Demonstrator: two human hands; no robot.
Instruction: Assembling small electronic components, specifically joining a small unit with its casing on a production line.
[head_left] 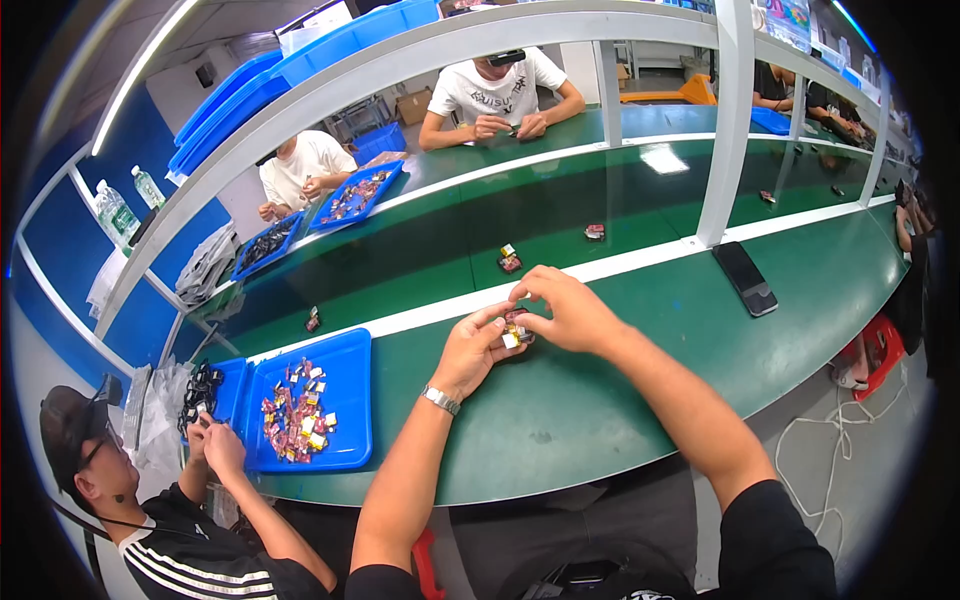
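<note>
"What lies under the work?"

"A long bench with a smooth green top (600, 410), slightly glossy. Working low over it seems wise — a slip then means only a short drop."

"And off to the left?"

"A shallow rectangular blue plastic tray (364, 400), low-walled and smooth, holding a loose, jagged heap of small red, yellow and white pieces (297, 418). It lies near the left forearm, so I'd keep that elbow off its rim."

"How are the hands set?"

"The bare left hand (468, 352), a silver metal-link watch (440, 400) on its wrist, pinches a small, blocky white, yellow and dark-red part (513, 339) between thumb and fingers. The bare right hand (570, 310) arches over it, thumb and forefinger curled close; whether they grip any of it, I cannot tell."

"And that part?"

"It's just above the bench, between the hands. Its white face looks flat, the yellow beside it like a narrow band. I'd steady it lightly by the edges — no squeezing — and leave the fine movement to the right fingertips."
</note>
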